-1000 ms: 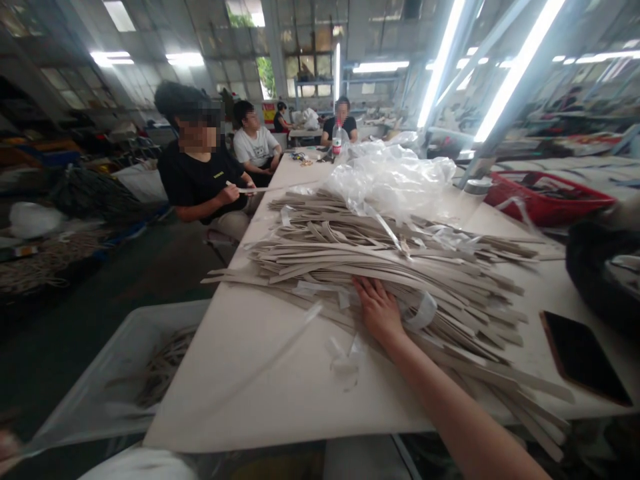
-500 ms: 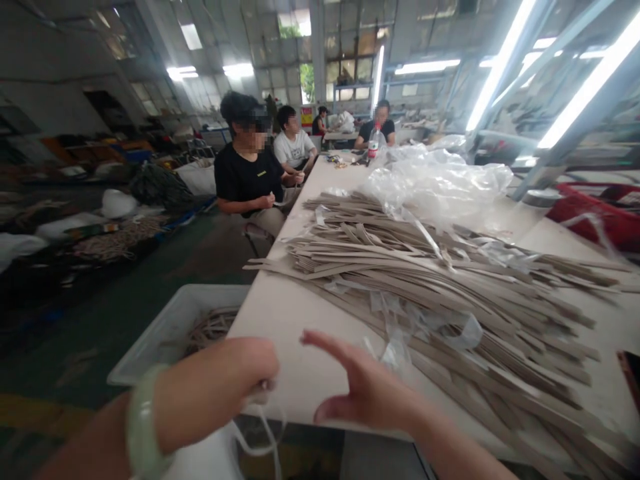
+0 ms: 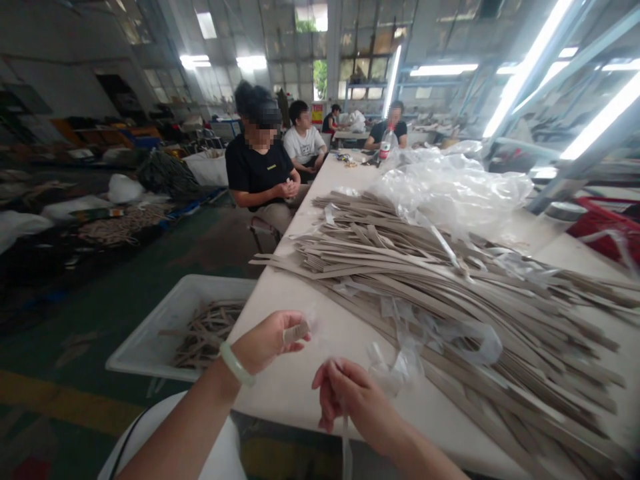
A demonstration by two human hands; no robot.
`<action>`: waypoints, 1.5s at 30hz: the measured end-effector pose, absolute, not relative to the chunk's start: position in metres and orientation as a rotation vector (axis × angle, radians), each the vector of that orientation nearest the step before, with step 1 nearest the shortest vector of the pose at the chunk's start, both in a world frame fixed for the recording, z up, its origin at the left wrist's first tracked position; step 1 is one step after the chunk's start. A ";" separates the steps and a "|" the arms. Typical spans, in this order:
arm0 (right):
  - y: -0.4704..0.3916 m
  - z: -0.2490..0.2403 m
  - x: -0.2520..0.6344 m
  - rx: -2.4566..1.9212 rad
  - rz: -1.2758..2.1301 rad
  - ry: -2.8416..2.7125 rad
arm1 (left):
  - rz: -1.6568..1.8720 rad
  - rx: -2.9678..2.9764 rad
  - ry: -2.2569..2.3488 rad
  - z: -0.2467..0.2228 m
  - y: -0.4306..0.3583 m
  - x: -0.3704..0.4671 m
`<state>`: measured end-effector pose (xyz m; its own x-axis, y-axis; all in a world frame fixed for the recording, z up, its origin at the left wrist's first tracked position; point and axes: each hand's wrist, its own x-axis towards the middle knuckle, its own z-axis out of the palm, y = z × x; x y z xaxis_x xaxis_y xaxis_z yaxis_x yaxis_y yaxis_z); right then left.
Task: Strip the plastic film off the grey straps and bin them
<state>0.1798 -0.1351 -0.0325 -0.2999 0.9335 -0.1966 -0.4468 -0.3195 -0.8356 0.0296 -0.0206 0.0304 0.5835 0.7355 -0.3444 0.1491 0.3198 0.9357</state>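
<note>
Over the near corner of the table, my left hand, with a pale green bangle at its wrist, is closed on a short grey-beige strip. Something clear and blurred shows by its fingertips. My right hand is lower and to the right, its fingers curled around a thin whitish ribbon that hangs past the table edge. To the right of both hands lies a heap of long grey-beige strips, with crumpled clear tape among them.
A white bin holding strips stands on the floor at left. Clear plastic sheeting, a bottle and a red basket are on the table. One co-worker sits along its left side; several others are farther back.
My left hand has turned, showing the strip in its fingers. My right hand has gone from spread fingers to curled around the ribbon, which earlier hung near my left hand. The view shifted slightly.
</note>
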 end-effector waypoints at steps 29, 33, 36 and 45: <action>0.040 -0.011 0.305 -1.814 -0.250 -2.226 | 0.975 1.235 0.948 -0.001 -0.013 0.022; 0.031 -0.001 0.314 -1.705 -0.197 -2.224 | 0.991 1.311 0.964 0.001 -0.013 0.021; 0.013 0.012 0.320 -1.666 -0.180 -2.175 | 0.973 1.356 0.952 0.005 -0.015 0.020; -0.079 0.080 0.324 -1.299 -0.032 -2.343 | 0.895 1.477 0.956 0.009 -0.022 0.019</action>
